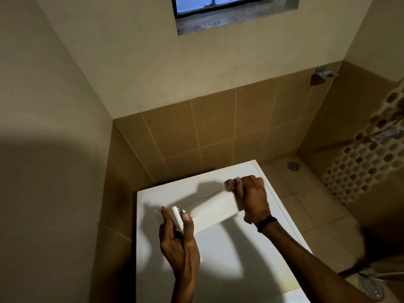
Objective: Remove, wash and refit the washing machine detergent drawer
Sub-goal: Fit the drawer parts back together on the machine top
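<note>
The white detergent drawer point(215, 207) shows only its plain side, so I cannot tell what its compartments hold. It is over the white washing machine top point(218, 265). Beyond are brown wall tiles point(214, 127), a floor drain point(293, 166) and a small window point(218, 5) high up. The drawer spans both hands. The left hand point(180, 241) pinches its near end between thumb and fingers, and the right hand point(251, 200) curls round its far end.

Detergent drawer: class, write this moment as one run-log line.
stage: drawer out | detergent drawer: held over washing machine top | left hand: pinches left end | right hand: grips right end
</note>
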